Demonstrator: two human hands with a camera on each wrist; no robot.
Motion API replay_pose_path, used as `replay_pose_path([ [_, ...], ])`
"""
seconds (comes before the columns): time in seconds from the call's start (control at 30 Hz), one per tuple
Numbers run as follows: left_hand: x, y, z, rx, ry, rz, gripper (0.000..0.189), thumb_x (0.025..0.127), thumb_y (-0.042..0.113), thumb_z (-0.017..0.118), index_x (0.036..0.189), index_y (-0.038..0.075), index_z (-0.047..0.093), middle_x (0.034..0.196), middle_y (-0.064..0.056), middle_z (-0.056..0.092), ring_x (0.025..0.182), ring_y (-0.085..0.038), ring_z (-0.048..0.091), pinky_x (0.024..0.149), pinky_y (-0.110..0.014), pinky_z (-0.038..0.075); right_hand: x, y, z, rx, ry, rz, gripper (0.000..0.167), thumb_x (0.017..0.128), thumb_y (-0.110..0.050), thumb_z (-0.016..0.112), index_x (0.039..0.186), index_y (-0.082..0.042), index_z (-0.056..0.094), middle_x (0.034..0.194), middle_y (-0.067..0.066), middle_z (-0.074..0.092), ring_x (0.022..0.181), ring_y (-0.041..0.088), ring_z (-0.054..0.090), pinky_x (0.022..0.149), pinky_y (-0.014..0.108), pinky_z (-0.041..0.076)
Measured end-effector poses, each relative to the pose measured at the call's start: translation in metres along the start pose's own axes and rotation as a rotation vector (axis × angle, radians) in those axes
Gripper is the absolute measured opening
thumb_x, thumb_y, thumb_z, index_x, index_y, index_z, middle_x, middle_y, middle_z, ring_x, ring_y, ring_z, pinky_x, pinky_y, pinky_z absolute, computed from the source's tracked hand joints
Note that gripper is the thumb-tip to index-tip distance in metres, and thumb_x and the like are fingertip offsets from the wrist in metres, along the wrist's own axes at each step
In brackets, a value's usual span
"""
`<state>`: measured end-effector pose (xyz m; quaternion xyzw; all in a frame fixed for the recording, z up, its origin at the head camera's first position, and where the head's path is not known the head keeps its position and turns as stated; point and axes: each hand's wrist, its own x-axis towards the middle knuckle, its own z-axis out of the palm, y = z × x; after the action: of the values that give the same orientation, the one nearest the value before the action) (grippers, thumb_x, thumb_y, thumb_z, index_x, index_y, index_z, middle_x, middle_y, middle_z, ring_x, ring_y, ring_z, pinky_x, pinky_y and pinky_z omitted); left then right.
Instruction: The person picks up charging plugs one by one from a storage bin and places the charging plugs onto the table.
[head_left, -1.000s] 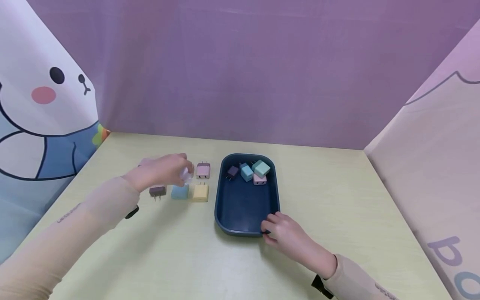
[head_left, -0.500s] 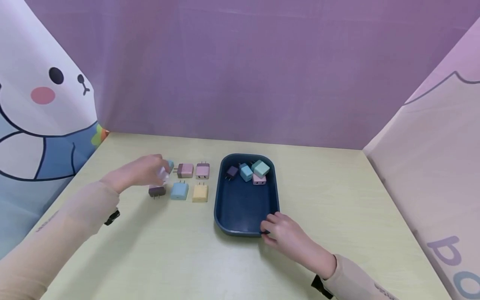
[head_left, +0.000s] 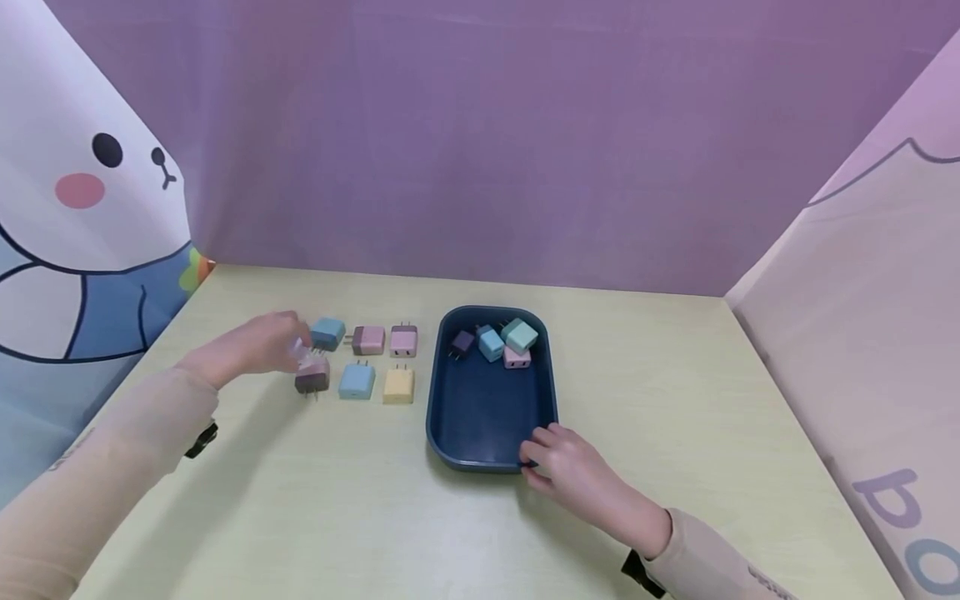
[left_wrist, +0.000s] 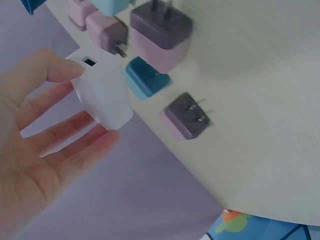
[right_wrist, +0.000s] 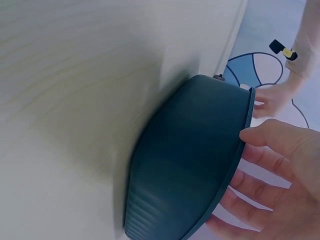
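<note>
My left hand (head_left: 258, 346) is over the left end of the loose chargers. In the left wrist view, thumb and fingers pinch a white charger (left_wrist: 102, 90) that has a dark port at one end. Close by on the table are a pink-and-dark charger (head_left: 312, 375) and a blue one (head_left: 327, 333). Another pink-and-dark charger (left_wrist: 187, 117), prongs out, shows in the left wrist view; the left hand covers it in the head view. My right hand (head_left: 573, 471) grips the near right corner of a dark blue tray (head_left: 480, 425), thumb and fingers on its rim.
Along the table (head_left: 675, 392) stand a pink charger (head_left: 403, 342), a pink-and-dark one (head_left: 367, 340), a light blue one (head_left: 356, 381) and a yellow one (head_left: 398, 386), left of the tray. Inside the tray's far end lie several chargers, one mint green (head_left: 520, 336). A purple cloth (head_left: 480, 150) hangs behind.
The left hand has moved left with the white charger, from over the middle of the group to its left end, uncovering the blue and pink-and-dark chargers. The right hand and tray stay put.
</note>
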<state>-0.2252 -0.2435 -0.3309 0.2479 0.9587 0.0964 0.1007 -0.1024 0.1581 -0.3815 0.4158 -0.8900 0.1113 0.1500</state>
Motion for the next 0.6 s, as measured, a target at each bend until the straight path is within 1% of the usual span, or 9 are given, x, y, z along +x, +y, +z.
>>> replay_pose_path([
  [0.1,-0.002,-0.005,0.001,0.012,0.0,0.006,0.026,0.062,0.002,0.071,0.087,-0.001,0.063,0.079,-0.009,0.056,0.071,-0.021,0.054,0.068,-0.041,0.047,0.0,0.0,0.0,0.0,0.009,-0.005,0.014,0.066,-0.011,0.073,0.069,-0.014,0.06,0.066,-0.005,0.051,0.058,0.009,0.038,0.052,0.019,0.035],
  [0.23,-0.003,-0.012,0.003,0.015,0.003,0.019,0.024,0.062,0.001,0.071,0.084,0.003,0.062,0.078,-0.007,0.056,0.07,-0.021,0.054,0.066,-0.04,0.047,0.001,0.0,-0.001,0.003,-0.003,-0.004,0.013,0.067,-0.012,0.073,0.07,-0.013,0.06,0.067,-0.005,0.051,0.058,0.009,0.038,0.052,0.019,0.035],
  [0.3,-0.004,-0.015,0.005,0.011,0.006,0.015,0.023,0.062,0.001,0.071,0.083,0.003,0.063,0.078,-0.007,0.056,0.071,-0.021,0.053,0.067,-0.041,0.047,0.001,0.0,-0.001,0.005,-0.012,0.002,0.013,0.067,-0.012,0.072,0.07,-0.013,0.06,0.067,-0.004,0.051,0.058,0.009,0.038,0.052,0.019,0.035],
  [0.6,-0.002,-0.029,0.012,-0.013,-0.021,-0.041,0.029,0.064,0.001,0.071,0.092,-0.002,0.065,0.083,-0.009,0.058,0.077,-0.025,0.055,0.073,-0.046,0.045,0.002,-0.001,-0.003,0.018,-0.024,0.012,0.012,0.068,-0.011,0.072,0.071,-0.013,0.06,0.067,-0.004,0.052,0.059,0.01,0.039,0.053,0.019,0.035],
])
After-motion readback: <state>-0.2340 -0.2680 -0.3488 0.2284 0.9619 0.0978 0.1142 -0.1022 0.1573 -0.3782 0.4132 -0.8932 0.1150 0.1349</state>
